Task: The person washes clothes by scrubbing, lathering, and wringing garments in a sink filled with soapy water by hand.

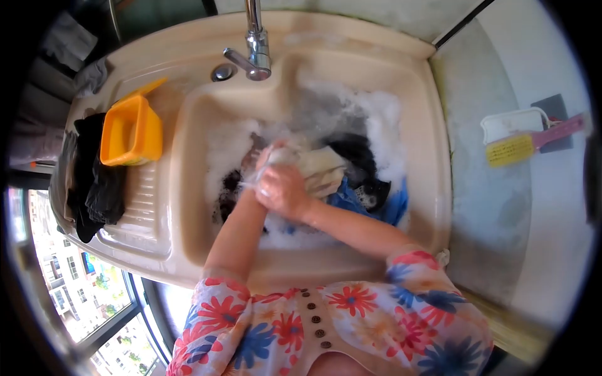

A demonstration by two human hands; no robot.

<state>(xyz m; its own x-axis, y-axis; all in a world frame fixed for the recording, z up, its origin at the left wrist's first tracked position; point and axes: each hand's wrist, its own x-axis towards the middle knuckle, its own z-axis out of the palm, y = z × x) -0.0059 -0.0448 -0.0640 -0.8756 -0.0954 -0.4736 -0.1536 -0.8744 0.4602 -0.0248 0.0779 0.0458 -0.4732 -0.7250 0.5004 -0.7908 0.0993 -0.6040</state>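
Note:
Both my hands meet over the left-middle of a soapy sink basin (439, 207). My left hand (269, 154) is closed on a pale, wet cloth, its fingers partly smeared by motion. Pressed close below it, my right hand (283, 189) is also closed on the cloth. The cream cloth (323, 170) spreads out to the right of the hands, bunched and wet. Beside it, black cloth (354, 153) and blue cloth (396, 203) lie half sunk in white suds (384, 119). Foam hides part of the laundry.
A chrome tap (256, 53) stands at the back rim. On the left drainboard (147, 207) are a yellow plastic container (153, 135) and dark garments (94, 182). A brush with yellow bristles (511, 150) and a white soap dish (514, 122) are at the right wall.

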